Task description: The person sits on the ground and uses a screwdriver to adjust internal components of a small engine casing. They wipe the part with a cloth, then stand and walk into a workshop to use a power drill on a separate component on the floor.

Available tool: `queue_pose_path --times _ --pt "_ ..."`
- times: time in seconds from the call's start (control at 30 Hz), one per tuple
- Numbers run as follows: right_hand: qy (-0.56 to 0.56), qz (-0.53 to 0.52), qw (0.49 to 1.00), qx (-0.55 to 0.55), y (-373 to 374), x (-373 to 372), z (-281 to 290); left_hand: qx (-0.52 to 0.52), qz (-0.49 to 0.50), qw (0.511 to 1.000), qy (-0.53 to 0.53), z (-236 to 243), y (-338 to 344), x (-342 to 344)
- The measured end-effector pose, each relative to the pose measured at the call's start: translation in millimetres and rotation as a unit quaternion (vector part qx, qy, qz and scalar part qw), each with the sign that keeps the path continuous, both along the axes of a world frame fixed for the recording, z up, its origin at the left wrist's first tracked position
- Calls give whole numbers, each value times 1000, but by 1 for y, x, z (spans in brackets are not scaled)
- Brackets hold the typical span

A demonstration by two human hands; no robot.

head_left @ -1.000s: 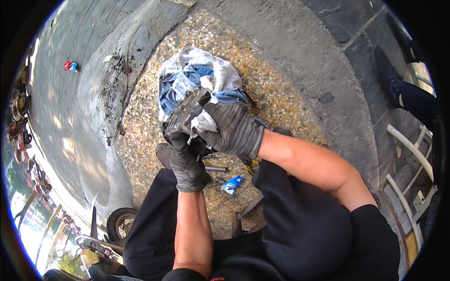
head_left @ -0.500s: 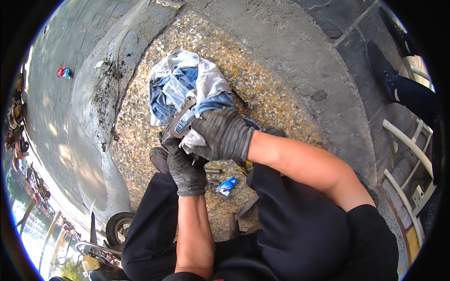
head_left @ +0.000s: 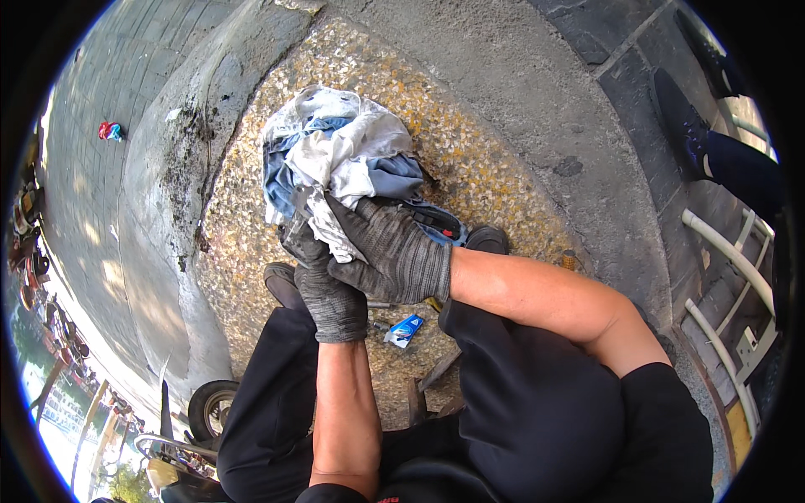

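- The metal part [head_left: 299, 202] is held at the far left of the gloved hands, mostly hidden by the gloves and a white rag [head_left: 332, 230].
- The near end of the part is gripped by the left hand [head_left: 324, 283], curled with its fingertips largely out of sight; this hand is the nearer one to the part.
- The rag is pinched in the right hand [head_left: 391, 250], which is laid just beside the left, to its right and slightly farther; how firmly it is pressed cannot be told.
- From the right hand, the part lies to the left and a little far; its long axis cannot be made out, too little being exposed.
- Beyond the hands, a blue and white cloth pile [head_left: 345, 149] is heaped on the speckled ground [head_left: 495, 159]; whether it is contained in a bag cannot be told.
- On the near side, a blue packet [head_left: 404, 330] is seen lying on the ground, its contents hidden.
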State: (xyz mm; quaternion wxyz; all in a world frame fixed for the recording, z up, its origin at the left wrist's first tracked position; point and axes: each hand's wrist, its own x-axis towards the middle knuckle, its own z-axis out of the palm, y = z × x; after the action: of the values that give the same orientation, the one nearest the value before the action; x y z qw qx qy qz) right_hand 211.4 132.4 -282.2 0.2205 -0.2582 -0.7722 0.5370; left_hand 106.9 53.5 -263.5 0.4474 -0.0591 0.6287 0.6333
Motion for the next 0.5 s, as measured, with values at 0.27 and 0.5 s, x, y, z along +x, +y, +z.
queue_pose_path --times 0.27,0.5 --pt "43 -10 989 -142 29 -13 -36 -33 -47 997 59 22 8 7" --pt "-59 53 997 11 0 3 -7 54 -14 998 32 8 -7 1"
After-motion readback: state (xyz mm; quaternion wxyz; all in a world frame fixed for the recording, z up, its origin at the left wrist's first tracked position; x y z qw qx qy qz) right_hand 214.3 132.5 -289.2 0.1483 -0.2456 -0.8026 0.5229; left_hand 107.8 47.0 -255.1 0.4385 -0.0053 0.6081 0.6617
